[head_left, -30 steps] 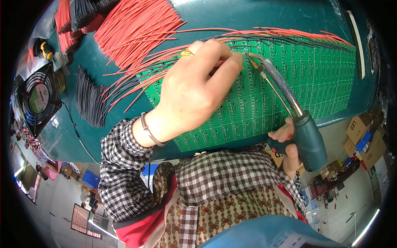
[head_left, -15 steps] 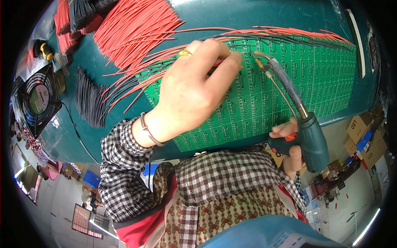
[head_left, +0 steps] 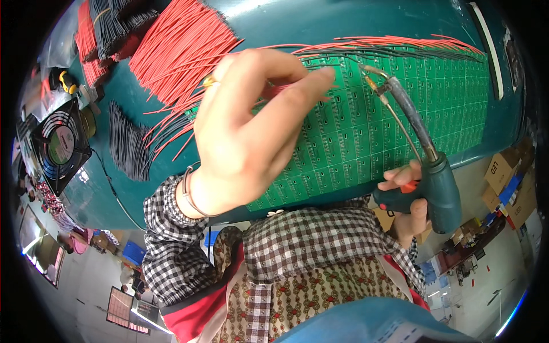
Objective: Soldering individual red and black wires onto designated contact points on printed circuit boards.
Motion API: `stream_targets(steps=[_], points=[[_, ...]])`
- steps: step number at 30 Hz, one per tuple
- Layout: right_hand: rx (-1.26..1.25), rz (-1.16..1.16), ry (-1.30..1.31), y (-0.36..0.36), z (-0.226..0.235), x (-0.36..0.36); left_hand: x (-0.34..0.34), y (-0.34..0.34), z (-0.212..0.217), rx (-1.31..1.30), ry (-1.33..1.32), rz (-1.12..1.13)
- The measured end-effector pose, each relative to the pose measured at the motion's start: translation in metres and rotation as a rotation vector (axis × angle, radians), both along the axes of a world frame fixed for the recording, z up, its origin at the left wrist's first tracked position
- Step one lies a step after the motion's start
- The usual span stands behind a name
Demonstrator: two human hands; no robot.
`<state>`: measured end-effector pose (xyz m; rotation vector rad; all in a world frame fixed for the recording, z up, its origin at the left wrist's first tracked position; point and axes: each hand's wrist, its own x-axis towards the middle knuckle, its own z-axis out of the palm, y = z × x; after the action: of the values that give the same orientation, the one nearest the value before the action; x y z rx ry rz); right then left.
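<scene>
My left hand (head_left: 246, 126) is closed above the left part of a large green circuit board panel (head_left: 354, 154). A red wire (head_left: 278, 90) shows between its thumb and bent fingers; how many it holds I cannot tell. My right hand (head_left: 409, 200) grips the handle of a dark green soldering gun (head_left: 439, 191) near the panel's front edge. The gun's bent tip and thin feed tube point up and left over the panel, a short way right of my left fingertips. Red and black wires (head_left: 400, 48) lie in a row along the panel's far edge.
A big heap of red wires (head_left: 177, 51) lies at the far left, with a bundle of black wires (head_left: 128, 140) nearer. Wrapped red and black bundles (head_left: 114, 31) sit behind. A black fan (head_left: 60, 146) with a cable stands at the left edge of the green table (head_left: 286, 23).
My left hand has shifted left and its fingers have turned, showing red wire inside the grasp. The soldering gun has moved slightly right, still held in my right hand.
</scene>
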<state>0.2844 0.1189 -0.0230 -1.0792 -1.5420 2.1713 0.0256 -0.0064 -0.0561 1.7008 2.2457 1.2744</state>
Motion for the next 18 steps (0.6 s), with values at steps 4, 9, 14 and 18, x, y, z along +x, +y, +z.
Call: stream_targets(steps=[4,9,14,18], points=[[0.041,-0.032,0.048,0.004,-0.008,0.003,0.010,0.016,-0.008,-0.146,-0.002,-0.025],[0.065,-0.030,-0.002,0.004,-0.006,0.006,0.013,0.013,-0.018,-0.117,0.173,-0.037],[0.108,0.020,-0.007,0.005,-0.006,0.002,0.012,0.014,-0.023,-0.085,0.244,-0.034],[0.086,0.038,-0.008,0.004,-0.007,0.002,0.013,0.012,-0.016,-0.097,0.078,-0.018]])
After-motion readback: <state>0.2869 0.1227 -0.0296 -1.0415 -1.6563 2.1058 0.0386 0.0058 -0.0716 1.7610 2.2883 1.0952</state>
